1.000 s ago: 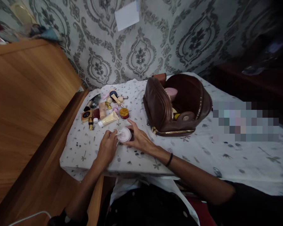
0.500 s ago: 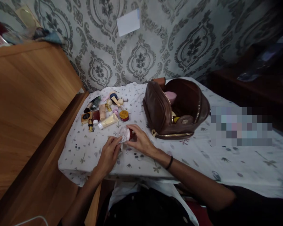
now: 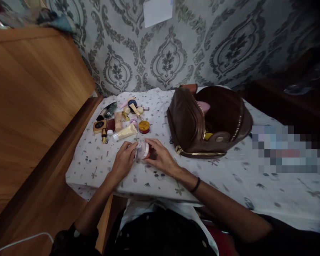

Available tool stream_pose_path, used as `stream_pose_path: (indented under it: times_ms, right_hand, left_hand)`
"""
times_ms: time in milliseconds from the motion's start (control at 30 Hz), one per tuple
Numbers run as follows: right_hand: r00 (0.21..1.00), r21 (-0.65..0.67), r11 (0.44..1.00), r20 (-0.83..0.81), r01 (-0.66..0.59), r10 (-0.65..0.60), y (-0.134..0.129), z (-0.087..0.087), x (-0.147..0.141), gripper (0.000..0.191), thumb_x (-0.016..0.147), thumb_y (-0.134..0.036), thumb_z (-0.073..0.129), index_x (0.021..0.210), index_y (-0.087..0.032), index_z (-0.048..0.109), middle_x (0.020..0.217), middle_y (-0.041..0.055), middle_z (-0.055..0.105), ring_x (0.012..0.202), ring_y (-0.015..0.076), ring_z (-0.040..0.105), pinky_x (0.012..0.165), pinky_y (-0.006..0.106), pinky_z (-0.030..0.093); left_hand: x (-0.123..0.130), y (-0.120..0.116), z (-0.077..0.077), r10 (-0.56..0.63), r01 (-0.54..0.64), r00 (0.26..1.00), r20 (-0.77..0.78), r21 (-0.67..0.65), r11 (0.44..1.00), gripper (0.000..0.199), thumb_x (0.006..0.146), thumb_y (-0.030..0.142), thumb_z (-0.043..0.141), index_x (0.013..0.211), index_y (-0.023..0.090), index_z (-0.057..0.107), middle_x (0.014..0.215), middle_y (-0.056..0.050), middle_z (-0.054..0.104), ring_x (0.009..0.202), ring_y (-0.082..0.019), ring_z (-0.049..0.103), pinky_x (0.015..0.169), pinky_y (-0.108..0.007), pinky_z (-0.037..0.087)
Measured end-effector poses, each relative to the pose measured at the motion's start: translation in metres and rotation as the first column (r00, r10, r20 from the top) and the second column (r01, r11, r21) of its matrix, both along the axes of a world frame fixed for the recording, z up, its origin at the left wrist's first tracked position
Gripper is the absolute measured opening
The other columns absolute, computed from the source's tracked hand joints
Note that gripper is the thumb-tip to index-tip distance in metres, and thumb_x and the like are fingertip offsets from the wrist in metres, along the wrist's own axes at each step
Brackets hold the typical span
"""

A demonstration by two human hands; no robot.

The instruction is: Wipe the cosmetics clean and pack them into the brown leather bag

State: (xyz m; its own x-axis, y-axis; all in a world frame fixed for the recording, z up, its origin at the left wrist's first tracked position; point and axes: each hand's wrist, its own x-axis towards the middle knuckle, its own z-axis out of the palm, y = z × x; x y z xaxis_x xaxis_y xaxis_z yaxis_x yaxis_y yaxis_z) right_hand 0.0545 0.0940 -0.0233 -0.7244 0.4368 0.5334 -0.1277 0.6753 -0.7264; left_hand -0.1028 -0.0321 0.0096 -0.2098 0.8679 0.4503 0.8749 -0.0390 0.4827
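My right hand point(image 3: 164, 158) is wrapped round a small jar point(image 3: 143, 150) with a pale, see-through top and a reddish body, holding it tilted above the table. The fingers of my left hand point(image 3: 124, 160) are pinched together at the jar's left side. A thin whitish piece point(image 3: 139, 144) shows at those fingertips; whether it is tissue or film I cannot tell. Just beyond the hands lie a cream tube point(image 3: 125, 132) and a gold-lidded red jar point(image 3: 144, 127).
Several cosmetics, among them a beige tube point(image 3: 118, 121) and a gold-and-black lipstick point(image 3: 104, 136), lie at the table's back left. An unzipped brown leather bag point(image 3: 185, 122) stands to the right on the patterned tablecloth point(image 3: 96, 167). A wooden cabinet point(image 3: 40, 71) borders the left side.
The view has shifted a little. Both hands still hold the jar, and my left fingers have moved up along its side. The bag and cosmetics stay in place.
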Motion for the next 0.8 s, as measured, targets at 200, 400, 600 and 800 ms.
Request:
stream_pose_path:
  times_ms: [200,400,600,800]
  right_hand:
    - [1.000,-0.032,0.999,0.022,0.009,-0.009,-0.001,0.000,-0.001,0.073,0.078,-0.027,0.077,0.144,-0.022,0.045,0.124,0.0119,0.055,0.110,0.0256,0.058,0.097,0.042,0.051]
    - [1.000,-0.067,0.998,-0.010,-0.005,0.004,0.001,-0.002,-0.004,0.066,0.079,-0.022,0.074,0.140,-0.022,0.049,0.121,0.0105,0.056,0.108,0.0242,0.059,0.094,0.041,0.051]
    - [1.000,-0.137,0.990,0.000,-0.027,0.027,0.004,-0.001,-0.003,0.067,0.075,-0.025,0.079,0.136,-0.024,0.052,0.125,0.0113,0.056,0.115,0.0273,0.057,0.100,0.044,0.049]
    - [0.997,-0.192,0.979,0.012,-0.073,0.076,0.000,0.002,0.000,0.069,0.081,-0.029,0.073,0.144,-0.023,0.044,0.137,0.0147,0.052,0.124,0.0275,0.054,0.105,0.045,0.046]
  left_hand:
    - [0.008,-0.014,0.005,-0.072,0.067,0.991,0.116,0.044,0.997,0.037,0.097,0.014,0.046,0.130,0.023,0.060,0.103,-0.006,0.058,0.096,-0.017,0.059,0.086,-0.031,0.051]
    - [0.010,-0.019,0.013,-0.264,0.263,0.965,0.000,0.095,0.960,0.040,0.096,0.008,0.044,0.124,0.027,0.065,0.117,-0.009,0.056,0.111,-0.019,0.056,0.091,-0.035,0.051]
    - [-0.014,-0.024,0.000,-0.318,0.318,0.948,-0.005,0.040,0.947,0.038,0.089,0.001,0.047,0.100,0.025,0.075,0.119,-0.009,0.061,0.113,-0.021,0.059,0.091,-0.038,0.053]
    - [-0.019,-0.018,-0.008,-0.284,0.285,0.955,-0.083,0.005,0.958,0.038,0.085,-0.003,0.049,0.095,0.022,0.075,0.120,-0.010,0.062,0.113,-0.022,0.058,0.093,-0.040,0.052]
